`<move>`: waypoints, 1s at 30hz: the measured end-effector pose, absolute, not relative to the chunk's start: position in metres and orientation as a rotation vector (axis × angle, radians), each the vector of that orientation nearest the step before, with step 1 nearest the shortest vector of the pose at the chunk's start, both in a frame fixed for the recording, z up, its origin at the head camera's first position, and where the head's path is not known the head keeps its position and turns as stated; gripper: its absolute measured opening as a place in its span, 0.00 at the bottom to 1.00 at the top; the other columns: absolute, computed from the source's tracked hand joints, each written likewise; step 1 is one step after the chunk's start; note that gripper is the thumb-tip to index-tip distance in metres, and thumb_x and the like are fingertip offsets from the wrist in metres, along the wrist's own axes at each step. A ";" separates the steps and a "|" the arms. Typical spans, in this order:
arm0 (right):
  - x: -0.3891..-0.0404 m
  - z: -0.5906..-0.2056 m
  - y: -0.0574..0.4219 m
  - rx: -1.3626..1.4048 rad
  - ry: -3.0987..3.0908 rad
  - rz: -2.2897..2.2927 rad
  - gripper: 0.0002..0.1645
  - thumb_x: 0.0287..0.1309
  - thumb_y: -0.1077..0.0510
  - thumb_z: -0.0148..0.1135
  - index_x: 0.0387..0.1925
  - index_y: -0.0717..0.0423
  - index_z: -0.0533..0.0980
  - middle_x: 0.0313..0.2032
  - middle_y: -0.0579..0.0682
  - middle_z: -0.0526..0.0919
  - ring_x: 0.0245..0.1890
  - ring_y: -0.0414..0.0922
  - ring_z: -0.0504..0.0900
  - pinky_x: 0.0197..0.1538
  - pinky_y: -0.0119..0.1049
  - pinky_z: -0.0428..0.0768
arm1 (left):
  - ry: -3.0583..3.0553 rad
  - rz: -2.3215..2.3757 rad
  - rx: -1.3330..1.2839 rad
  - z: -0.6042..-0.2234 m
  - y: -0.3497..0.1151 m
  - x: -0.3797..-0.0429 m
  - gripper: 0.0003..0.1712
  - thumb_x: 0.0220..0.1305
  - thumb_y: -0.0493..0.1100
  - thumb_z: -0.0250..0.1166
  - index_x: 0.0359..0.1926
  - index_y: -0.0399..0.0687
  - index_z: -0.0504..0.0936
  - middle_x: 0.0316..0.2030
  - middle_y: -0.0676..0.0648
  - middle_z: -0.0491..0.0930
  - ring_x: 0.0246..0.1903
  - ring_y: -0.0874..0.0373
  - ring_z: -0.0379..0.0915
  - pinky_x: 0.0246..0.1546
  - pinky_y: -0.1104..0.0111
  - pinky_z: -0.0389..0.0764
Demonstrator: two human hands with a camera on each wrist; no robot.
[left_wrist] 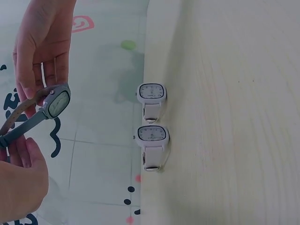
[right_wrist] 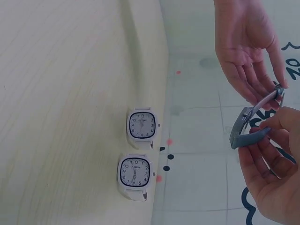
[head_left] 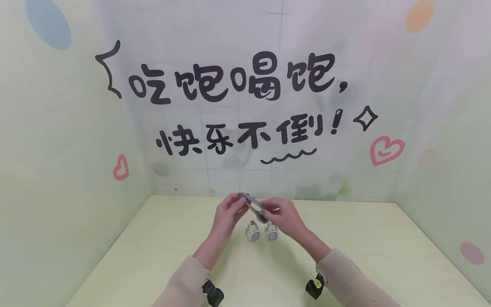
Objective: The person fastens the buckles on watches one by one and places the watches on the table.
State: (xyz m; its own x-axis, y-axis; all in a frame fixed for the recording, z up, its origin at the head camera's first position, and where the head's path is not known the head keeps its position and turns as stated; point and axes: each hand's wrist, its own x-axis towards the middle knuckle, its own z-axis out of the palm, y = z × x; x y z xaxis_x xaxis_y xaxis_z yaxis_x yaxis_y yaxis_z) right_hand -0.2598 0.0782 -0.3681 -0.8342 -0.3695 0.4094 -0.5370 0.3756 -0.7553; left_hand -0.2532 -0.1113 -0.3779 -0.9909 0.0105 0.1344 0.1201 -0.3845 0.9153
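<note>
A grey-blue wristwatch (head_left: 262,218) is held up between the two hands, above the table. My left hand (head_left: 228,216) pinches the strap ends at the upper left. Nearer the watch case, my right hand (head_left: 285,217) pinches the strap between thumb and fingers. The strap forms a loop, and the dial (left_wrist: 59,104) shows in the left wrist view. Whether the buckle is fastened, I cannot tell; fingers cover it. Beneath the hands, two white wristwatches (head_left: 253,233) (right_wrist: 142,124) stand side by side on the table, straps looped and dials towards me.
A pale wooden table (head_left: 153,264) reaches back to a printed wall (head_left: 215,179) with dark lettering. Side walls (head_left: 69,170) flank the table left and right. Dark wrist cameras (head_left: 315,286) sit at both sleeve cuffs.
</note>
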 end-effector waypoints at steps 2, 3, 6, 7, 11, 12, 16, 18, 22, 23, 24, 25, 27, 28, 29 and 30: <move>-0.259 -0.368 0.078 0.817 -2.459 1.441 0.12 0.63 0.66 0.62 0.47 0.64 0.83 0.38 0.57 0.89 0.34 0.43 0.89 0.45 0.35 0.87 | -1.704 -2.545 -0.168 -0.378 -0.111 -0.252 0.08 0.70 0.36 0.61 0.48 0.43 0.79 0.42 0.55 0.85 0.46 0.64 0.83 0.57 0.67 0.81; -0.258 -0.369 0.078 0.813 -2.457 1.444 0.12 0.63 0.66 0.62 0.47 0.63 0.83 0.38 0.57 0.89 0.35 0.43 0.89 0.45 0.35 0.87 | -1.693 -2.546 -0.162 -0.377 -0.111 -0.252 0.09 0.69 0.36 0.61 0.49 0.43 0.79 0.43 0.55 0.85 0.46 0.64 0.83 0.58 0.67 0.81; -0.257 -0.370 0.078 0.812 -2.443 1.437 0.12 0.62 0.67 0.63 0.47 0.63 0.83 0.40 0.58 0.89 0.36 0.45 0.89 0.44 0.35 0.87 | -1.690 -2.531 -0.158 -0.377 -0.112 -0.251 0.12 0.68 0.35 0.61 0.52 0.40 0.79 0.45 0.54 0.85 0.46 0.64 0.83 0.58 0.67 0.80; -0.257 -0.370 0.078 0.811 -2.443 1.435 0.12 0.62 0.67 0.63 0.47 0.63 0.83 0.40 0.58 0.89 0.36 0.46 0.89 0.44 0.35 0.87 | -1.702 -2.518 -0.158 -0.376 -0.112 -0.250 0.13 0.68 0.35 0.62 0.53 0.39 0.79 0.46 0.53 0.85 0.46 0.64 0.83 0.58 0.67 0.80; -0.257 -0.370 0.078 0.837 -2.437 1.419 0.13 0.62 0.67 0.62 0.48 0.64 0.83 0.41 0.59 0.88 0.38 0.49 0.90 0.45 0.34 0.87 | -1.785 -2.437 -0.157 -0.376 -0.114 -0.249 0.17 0.67 0.35 0.63 0.56 0.35 0.78 0.52 0.45 0.84 0.48 0.62 0.83 0.56 0.68 0.81; -0.258 -0.369 0.078 0.846 -2.436 1.415 0.13 0.63 0.67 0.62 0.48 0.64 0.83 0.41 0.59 0.88 0.38 0.49 0.90 0.45 0.34 0.87 | -1.812 -2.409 -0.168 -0.376 -0.114 -0.249 0.18 0.67 0.35 0.63 0.57 0.34 0.77 0.54 0.44 0.83 0.48 0.62 0.84 0.56 0.69 0.81; -0.259 -0.366 0.078 0.880 -2.433 1.411 0.13 0.63 0.67 0.61 0.48 0.65 0.83 0.41 0.60 0.87 0.40 0.53 0.89 0.46 0.34 0.87 | -1.904 -2.304 -0.216 -0.376 -0.115 -0.250 0.21 0.67 0.35 0.64 0.58 0.31 0.76 0.55 0.39 0.83 0.47 0.61 0.84 0.54 0.69 0.83; -0.258 -0.365 0.077 0.876 -2.437 1.396 0.13 0.62 0.67 0.61 0.48 0.64 0.83 0.41 0.59 0.87 0.41 0.53 0.89 0.46 0.33 0.87 | -1.940 -2.267 -0.233 -0.376 -0.115 -0.250 0.20 0.66 0.35 0.64 0.58 0.30 0.77 0.54 0.38 0.84 0.47 0.60 0.85 0.53 0.68 0.83; -0.258 -0.365 0.078 0.849 -2.447 1.366 0.13 0.62 0.67 0.63 0.48 0.63 0.83 0.41 0.57 0.87 0.42 0.52 0.88 0.46 0.33 0.87 | -2.007 -2.208 -0.248 -0.377 -0.114 -0.251 0.19 0.66 0.35 0.64 0.56 0.30 0.78 0.53 0.39 0.84 0.45 0.63 0.84 0.52 0.69 0.84; -0.258 -0.365 0.078 0.841 -2.453 1.359 0.13 0.62 0.67 0.63 0.48 0.63 0.83 0.41 0.57 0.87 0.43 0.51 0.88 0.46 0.33 0.87 | -2.019 -2.193 -0.254 -0.377 -0.114 -0.251 0.19 0.67 0.35 0.64 0.56 0.30 0.78 0.52 0.39 0.85 0.45 0.63 0.84 0.51 0.69 0.84; -0.258 -0.365 0.078 0.836 -2.461 1.355 0.13 0.62 0.66 0.63 0.48 0.63 0.83 0.41 0.57 0.87 0.42 0.50 0.88 0.46 0.34 0.87 | -2.026 -2.184 -0.262 -0.377 -0.113 -0.251 0.19 0.67 0.35 0.64 0.56 0.30 0.78 0.52 0.38 0.84 0.45 0.64 0.84 0.51 0.69 0.84; -0.257 -0.366 0.079 0.830 -2.469 1.355 0.13 0.62 0.66 0.63 0.48 0.63 0.83 0.41 0.56 0.87 0.42 0.50 0.88 0.46 0.34 0.87 | -2.031 -2.174 -0.273 -0.377 -0.113 -0.251 0.19 0.67 0.36 0.64 0.56 0.30 0.78 0.52 0.38 0.84 0.45 0.65 0.84 0.52 0.69 0.84; -0.257 -0.367 0.079 0.821 -2.488 1.353 0.13 0.63 0.65 0.63 0.48 0.63 0.83 0.41 0.56 0.87 0.42 0.49 0.88 0.46 0.35 0.87 | -2.045 -2.147 -0.291 -0.378 -0.112 -0.251 0.19 0.67 0.37 0.65 0.55 0.30 0.78 0.53 0.37 0.84 0.45 0.65 0.84 0.52 0.68 0.84; -0.256 -0.367 0.079 0.819 -2.493 1.354 0.13 0.63 0.65 0.63 0.49 0.63 0.83 0.42 0.56 0.87 0.42 0.49 0.88 0.46 0.34 0.87 | -2.050 -2.140 -0.287 -0.379 -0.111 -0.250 0.18 0.67 0.38 0.65 0.54 0.31 0.79 0.52 0.37 0.84 0.44 0.65 0.84 0.52 0.69 0.84; -0.255 -0.366 0.078 0.818 -2.493 1.356 0.14 0.63 0.65 0.63 0.50 0.62 0.82 0.42 0.56 0.87 0.42 0.48 0.88 0.46 0.34 0.87 | -2.070 -2.110 -0.284 -0.380 -0.110 -0.250 0.18 0.66 0.39 0.66 0.53 0.32 0.80 0.52 0.37 0.85 0.43 0.65 0.84 0.51 0.69 0.84; -0.254 -0.366 0.078 0.813 -2.487 1.364 0.14 0.63 0.65 0.63 0.50 0.62 0.82 0.41 0.56 0.88 0.42 0.48 0.88 0.46 0.35 0.87 | -2.089 -2.087 -0.272 -0.381 -0.109 -0.249 0.17 0.66 0.39 0.66 0.52 0.33 0.81 0.50 0.38 0.85 0.42 0.66 0.83 0.51 0.70 0.84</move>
